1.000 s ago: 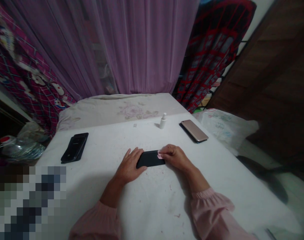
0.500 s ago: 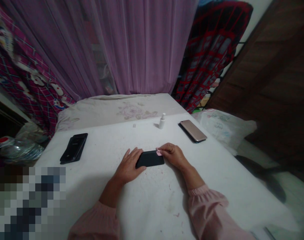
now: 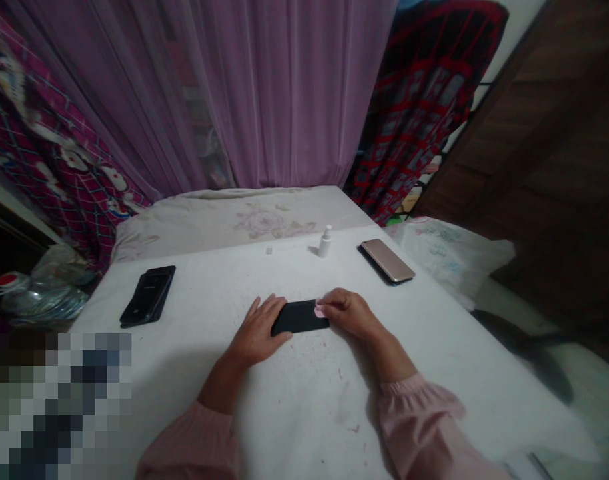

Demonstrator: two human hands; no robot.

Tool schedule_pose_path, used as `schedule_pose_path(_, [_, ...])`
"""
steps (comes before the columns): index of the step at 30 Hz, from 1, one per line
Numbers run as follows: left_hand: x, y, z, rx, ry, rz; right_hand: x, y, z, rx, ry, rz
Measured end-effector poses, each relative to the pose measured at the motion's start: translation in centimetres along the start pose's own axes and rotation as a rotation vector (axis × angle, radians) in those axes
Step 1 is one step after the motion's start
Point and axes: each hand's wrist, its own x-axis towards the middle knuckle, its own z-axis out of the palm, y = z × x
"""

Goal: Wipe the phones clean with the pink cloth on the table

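Black smartphone [image 3: 299, 318] is lying on a white-covered table [image 3: 304, 413], left hand [image 3: 257, 327] spread and pressing on its left end, right hand [image 3: 349, 313] pinching a pink tab [image 3: 319, 311] at its right edge, while a white spray bottle [image 3: 325, 242], gold phone [image 3: 387, 261] and black-cased phone [image 3: 148, 295] are lying beyond, none in the hands' way.

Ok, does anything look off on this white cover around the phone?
Yes: reddish-brown specks and smears mark the white cover below the black phone, near the right hand. They stand out as stains on the pale fabric; what made them, I can't tell.
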Motion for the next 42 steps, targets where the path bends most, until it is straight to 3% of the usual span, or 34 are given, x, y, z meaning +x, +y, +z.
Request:
schedule_pose_path(6, [-0.1,0.5,0.1,0.015,0.040,-0.011,0.8,-0.6,0.7,-0.187,0.080,-0.013])
schedule_pose_path(17, [-1.1,-1.3,-0.5,-0.017,0.084,-0.004,0.5,-0.4,0.9,-0.204,0.100,-0.025])
schedule_pose_path(22, [-1.1,-1.4,-0.1,0.001,0.115,-0.005,0.4,-1.5,1.5,-0.338,0.104,-0.129])
schedule_pose_path(29, [-1.1,-1.1,0.0,0.002,0.141,0.001,0.1,-4.5,4.4,-0.431,0.056,-0.279])
schedule_pose_path(33, [-1.1,-1.0,0.1,0.009,0.157,-0.005,0.1,-4.1,3.7,-0.416,0.039,-0.238])
schedule_pose_path(38, [-1.1,-1.0,0.1,0.028,0.164,0.000,0.1,-2.9,1.6,-0.452,0.110,-0.068])
schedule_pose_path(42, [-1.1,-1.1,0.3,0.043,0.173,0.015,0.1,-3.8,2.7,-0.460,0.097,-0.108])
